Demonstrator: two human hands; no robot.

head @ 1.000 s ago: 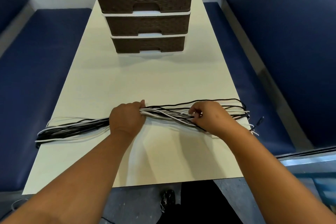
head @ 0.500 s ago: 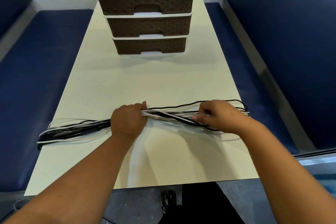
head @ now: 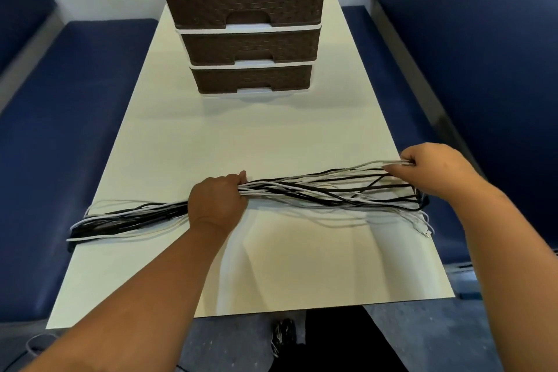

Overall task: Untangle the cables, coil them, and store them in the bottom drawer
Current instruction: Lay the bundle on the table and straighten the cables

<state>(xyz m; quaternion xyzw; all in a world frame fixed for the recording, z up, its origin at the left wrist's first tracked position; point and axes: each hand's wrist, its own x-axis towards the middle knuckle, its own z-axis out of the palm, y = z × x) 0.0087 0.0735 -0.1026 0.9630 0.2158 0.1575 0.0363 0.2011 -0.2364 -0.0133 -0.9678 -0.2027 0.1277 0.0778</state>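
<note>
A long bundle of black and white cables (head: 320,190) lies across the cream table (head: 256,136), from its left edge to its right edge. My left hand (head: 216,202) is closed around the bundle near its middle and presses it to the table. My right hand (head: 434,167) pinches a few white strands at the right edge, lifted slightly off the surface. Between the hands the cables fan out loosely and cross each other. A brown wicker drawer unit stands at the far end; its bottom drawer (head: 252,78) is closed.
Blue cushioned benches (head: 60,118) run along both sides of the table. Loose cable ends with a connector (head: 425,229) hang over the right edge. Cable loops (head: 87,226) reach past the left edge. A shoe (head: 282,338) shows on the floor below.
My right hand has slid right along the cables, from near the middle to the table's right edge, pulling white strands out. My left hand has stayed put on the bundle.
</note>
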